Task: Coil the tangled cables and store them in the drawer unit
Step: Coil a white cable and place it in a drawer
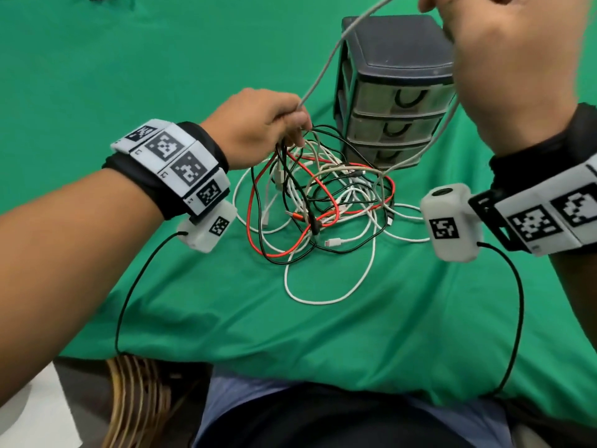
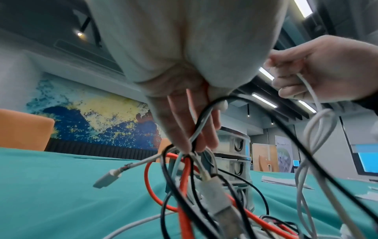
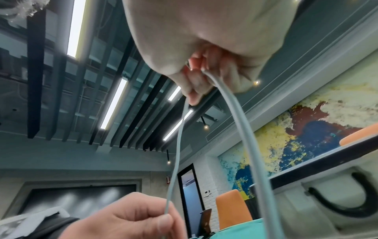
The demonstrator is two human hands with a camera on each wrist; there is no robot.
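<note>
A tangle of white, black and red cables (image 1: 323, 202) lies on the green cloth in front of a grey drawer unit (image 1: 395, 92) with three shut drawers. My left hand (image 1: 268, 124) pinches a grey-white cable (image 1: 323, 72) just above the tangle, with black strands hooked over its fingers (image 2: 184, 122). My right hand (image 1: 504, 59) is raised high at the right and grips the same cable (image 3: 241, 116), which runs taut between both hands and loops down past the drawer unit. A white plug (image 2: 106, 179) dangles near my left hand.
The green cloth (image 1: 161, 59) covers the table and folds over its near edge. A wicker basket (image 1: 139, 399) stands below the edge at the left. Thin black wires (image 1: 513, 318) hang from both wrist cameras. Papers (image 2: 286, 181) lie on the cloth beyond the unit.
</note>
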